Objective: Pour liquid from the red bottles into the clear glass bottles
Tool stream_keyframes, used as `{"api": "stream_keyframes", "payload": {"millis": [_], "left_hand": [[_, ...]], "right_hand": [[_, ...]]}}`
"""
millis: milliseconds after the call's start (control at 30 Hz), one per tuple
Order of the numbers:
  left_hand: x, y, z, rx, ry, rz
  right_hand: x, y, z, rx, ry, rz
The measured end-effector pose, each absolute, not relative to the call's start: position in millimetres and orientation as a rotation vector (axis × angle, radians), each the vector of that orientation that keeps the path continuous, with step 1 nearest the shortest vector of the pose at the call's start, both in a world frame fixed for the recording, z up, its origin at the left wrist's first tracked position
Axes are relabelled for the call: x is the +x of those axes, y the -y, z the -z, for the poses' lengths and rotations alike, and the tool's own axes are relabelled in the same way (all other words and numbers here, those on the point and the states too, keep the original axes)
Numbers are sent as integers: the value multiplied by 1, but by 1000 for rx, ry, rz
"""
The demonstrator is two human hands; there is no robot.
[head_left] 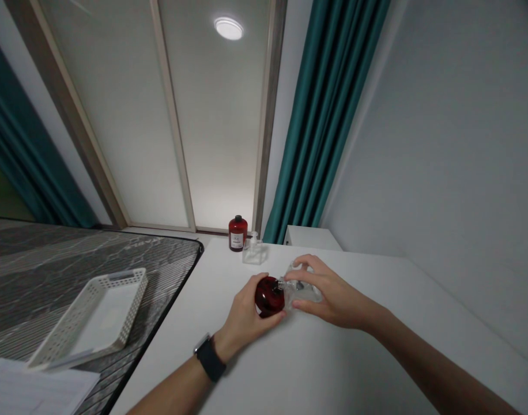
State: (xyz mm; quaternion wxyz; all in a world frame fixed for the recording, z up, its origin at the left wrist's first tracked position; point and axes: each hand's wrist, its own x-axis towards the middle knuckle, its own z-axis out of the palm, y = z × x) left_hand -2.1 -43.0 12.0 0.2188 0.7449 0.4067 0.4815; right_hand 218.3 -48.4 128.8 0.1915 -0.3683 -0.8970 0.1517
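Observation:
Fingers wrapped round a dark red bottle [269,297], my left hand [245,314] holds it above or on the white table; I cannot tell whether its base touches. My right hand [318,288] is closed on a clear bottle [306,293], tipped on its side. The clear bottle's neck points left and meets the red bottle's top, near its opening. Behind them stands another red bottle [237,233] with a black cap and a white label. Next to it is a clear pump bottle [253,251] with a pump head.
The white table [212,351] runs under both hands. To its left, a dark striped surface [155,259] carries a white perforated basket [132,311] and paper sheets [39,386]. A white cabinet [311,237], green curtain [320,115] and sliding door [221,144] stand behind.

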Motion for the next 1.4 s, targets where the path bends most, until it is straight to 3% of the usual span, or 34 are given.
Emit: {"api": "stream_keyframes", "payload": {"millis": [1400], "left_hand": [[2, 45, -7, 1978, -1113, -1336]], "right_hand": [[215, 48, -140, -1033, 2577, -446]]}}
